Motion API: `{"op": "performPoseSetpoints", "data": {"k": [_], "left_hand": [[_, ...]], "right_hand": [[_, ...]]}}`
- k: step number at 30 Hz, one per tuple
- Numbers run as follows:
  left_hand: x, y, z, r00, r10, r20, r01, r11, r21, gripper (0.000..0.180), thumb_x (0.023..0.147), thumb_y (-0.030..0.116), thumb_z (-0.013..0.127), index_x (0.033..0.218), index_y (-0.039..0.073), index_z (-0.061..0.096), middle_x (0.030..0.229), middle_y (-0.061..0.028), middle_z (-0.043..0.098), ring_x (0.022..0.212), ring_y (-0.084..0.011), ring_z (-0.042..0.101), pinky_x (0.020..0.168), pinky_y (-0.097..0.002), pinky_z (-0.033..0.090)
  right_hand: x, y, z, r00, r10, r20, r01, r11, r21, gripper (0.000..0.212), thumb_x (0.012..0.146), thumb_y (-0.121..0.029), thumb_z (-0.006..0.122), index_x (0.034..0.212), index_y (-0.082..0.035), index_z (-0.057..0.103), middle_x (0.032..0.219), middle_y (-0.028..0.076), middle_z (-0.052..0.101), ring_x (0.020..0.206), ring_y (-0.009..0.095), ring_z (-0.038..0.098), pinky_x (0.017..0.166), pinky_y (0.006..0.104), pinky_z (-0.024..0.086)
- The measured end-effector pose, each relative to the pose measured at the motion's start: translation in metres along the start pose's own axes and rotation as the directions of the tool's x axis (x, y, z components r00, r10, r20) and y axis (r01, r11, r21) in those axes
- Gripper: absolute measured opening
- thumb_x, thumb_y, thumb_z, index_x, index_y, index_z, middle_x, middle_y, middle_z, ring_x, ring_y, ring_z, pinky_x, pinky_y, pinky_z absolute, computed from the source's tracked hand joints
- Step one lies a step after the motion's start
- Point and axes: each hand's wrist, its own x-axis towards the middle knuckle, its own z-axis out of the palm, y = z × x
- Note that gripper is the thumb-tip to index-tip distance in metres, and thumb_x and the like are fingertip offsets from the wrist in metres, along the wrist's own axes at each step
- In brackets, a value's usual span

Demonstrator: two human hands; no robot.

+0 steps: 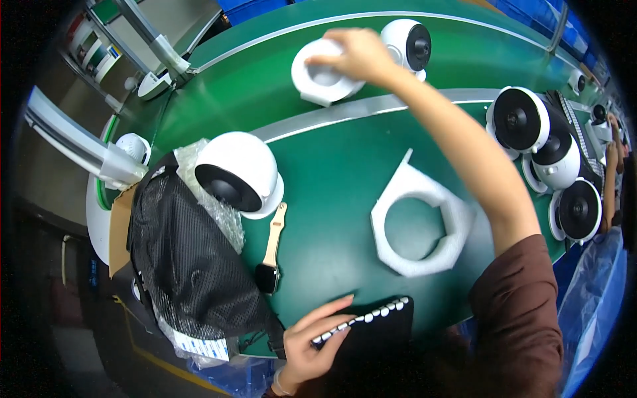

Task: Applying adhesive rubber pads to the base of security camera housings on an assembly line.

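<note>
My left hand (310, 346) is at the near edge of the green bench, with fingers and thumb closed on a black flat pad (381, 326) that has a row of white round dots along its upper edge. My right arm reaches far across to the green conveyor belt. There my right hand (361, 56) grips a white round piece (310, 81) with a hollow middle, its fingers dipping into the hollow. A white camera with a black round front (398, 38) stands just right of that hand. Between my arms a white foam ring (381, 229) lies on the bench.
On the left, another white camera (247, 159) stands by a smartwatch (267, 278) with a beige strap and a black mesh bag (192, 245) over a cardboard box (121, 229). Several cameras (521, 119) crowd the right side. A metal rail (371, 106) edges the belt.
</note>
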Motion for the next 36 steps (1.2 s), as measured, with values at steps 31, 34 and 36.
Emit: {"op": "performPoseSetpoints", "data": {"k": [31, 34, 36], "left_hand": [[-0.007, 0.028, 0.047, 0.968, 0.203, -0.149, -0.245, 0.895, -0.372, 0.011, 0.069, -0.004, 0.064, 0.075, -0.003, 0.055, 0.067, -0.0019, 0.056, 0.059, -0.0054, 0.049, 0.056, -0.0167, 0.039], [-0.004, 0.039, 0.054, 0.965, 0.205, -0.166, -0.255, 0.885, -0.389, 0.017, 0.066, -0.006, 0.066, 0.079, -0.004, 0.055, 0.070, -0.0042, 0.059, 0.061, -0.0067, 0.052, 0.057, -0.0176, 0.042], [-0.006, 0.032, 0.050, 0.953, 0.269, -0.139, -0.298, 0.917, -0.266, 0.018, 0.064, -0.009, 0.066, 0.078, -0.005, 0.055, 0.068, -0.0052, 0.059, 0.058, -0.0063, 0.053, 0.054, -0.0166, 0.042]], "right_hand": [[-0.237, -0.158, -0.212, 0.967, 0.083, 0.239, -0.192, 0.856, 0.479, 0.026, 0.054, -0.008, 0.075, 0.072, -0.002, 0.057, 0.064, 0.007, 0.057, 0.054, 0.018, 0.055, 0.049, 0.0238, 0.040], [-0.239, -0.153, -0.215, 0.958, 0.113, 0.264, -0.236, 0.832, 0.502, 0.024, 0.053, -0.007, 0.075, 0.070, -0.002, 0.057, 0.063, 0.008, 0.057, 0.057, 0.018, 0.055, 0.051, 0.0240, 0.040], [-0.240, -0.152, -0.219, 0.930, 0.175, 0.322, -0.325, 0.800, 0.504, 0.026, 0.052, -0.008, 0.075, 0.069, -0.002, 0.058, 0.064, 0.007, 0.057, 0.058, 0.018, 0.054, 0.053, 0.0245, 0.040]]}}
